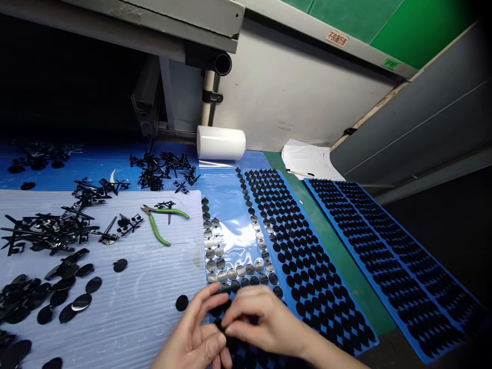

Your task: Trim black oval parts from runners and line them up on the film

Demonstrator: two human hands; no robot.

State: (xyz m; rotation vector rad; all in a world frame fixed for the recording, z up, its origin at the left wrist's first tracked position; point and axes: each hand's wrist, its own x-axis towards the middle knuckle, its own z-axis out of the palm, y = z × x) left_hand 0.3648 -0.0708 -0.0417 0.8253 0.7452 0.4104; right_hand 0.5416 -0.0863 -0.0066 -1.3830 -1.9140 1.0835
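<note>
Black discs stand in rows on a blue sheet (234,192) under both hands. My left hand (198,333) is over the sheet's near left part, thumb and fingers curled, with dark pieces under and around them. Beside it, my right hand (257,318) has its thumb and index finger pinched together near the left fingertips; what they hold is too small to make out. A loose black disc (182,303) lies just left of my left hand. Green-handled cutters (158,225) lie spread on the white ribbed sheet (154,277).
Black sprue scraps (49,230) and a heap of discs (23,297) lie at the left. A white roll (221,143) stands at the back. Another blue sheet of discs (384,256) is at the right, near papers (311,159) with a pen (300,172).
</note>
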